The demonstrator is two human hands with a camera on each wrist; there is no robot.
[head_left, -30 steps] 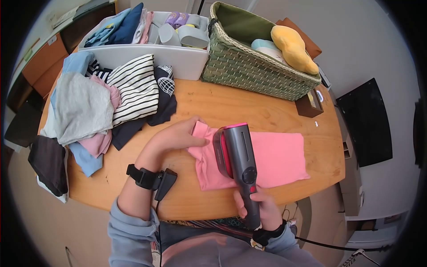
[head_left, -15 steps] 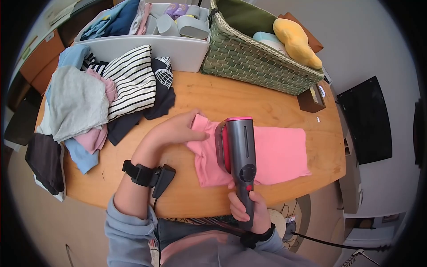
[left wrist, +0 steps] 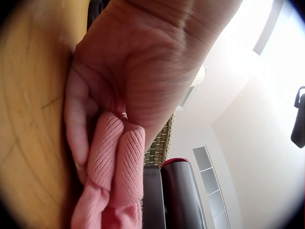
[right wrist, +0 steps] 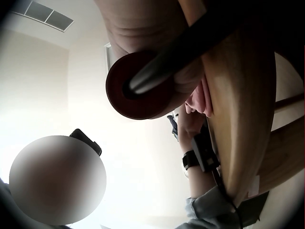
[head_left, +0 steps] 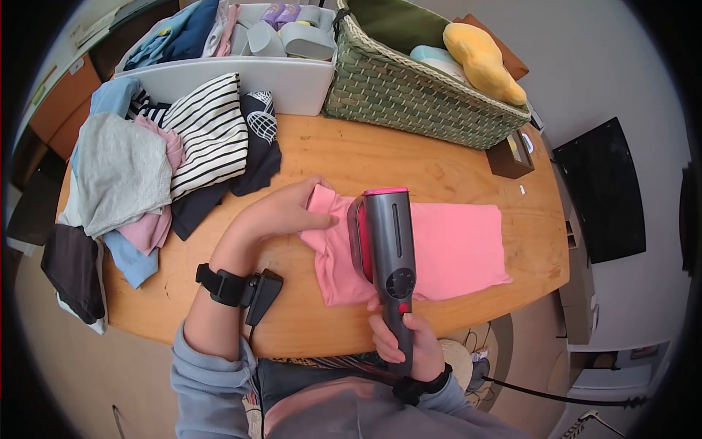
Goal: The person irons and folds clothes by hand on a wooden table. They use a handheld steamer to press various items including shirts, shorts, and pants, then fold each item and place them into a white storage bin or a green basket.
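A pink garment (head_left: 457,249) lies folded on the wooden table, its left part rumpled. My left hand (head_left: 287,212) grips its left end; in the left wrist view that hand (left wrist: 128,71) has fingers and thumb around two ribbed pink edges (left wrist: 106,150). A dark grey handheld steamer (head_left: 391,241) with a pink-red head stands over the garment, its head facing left. My right hand (head_left: 409,345) is wrapped around the steamer's handle, thumb near the red button. Whether the head touches the cloth, I cannot tell. The right wrist view shows the handle's round dark red end (right wrist: 138,102) and the cord.
Clothes, including a striped top (head_left: 212,139) and a grey one (head_left: 121,172), are heaped at the left. Behind them stands a white bin (head_left: 292,84); a green woven basket (head_left: 417,99) holds a yellow plush (head_left: 482,62). A small brown box (head_left: 510,161) sits at the back right.
Compared with a second ago, the steamer and my right hand are slightly higher and further left in the head view, the steamer more upright. My left hand keeps its grip; the whole view has shifted a little.
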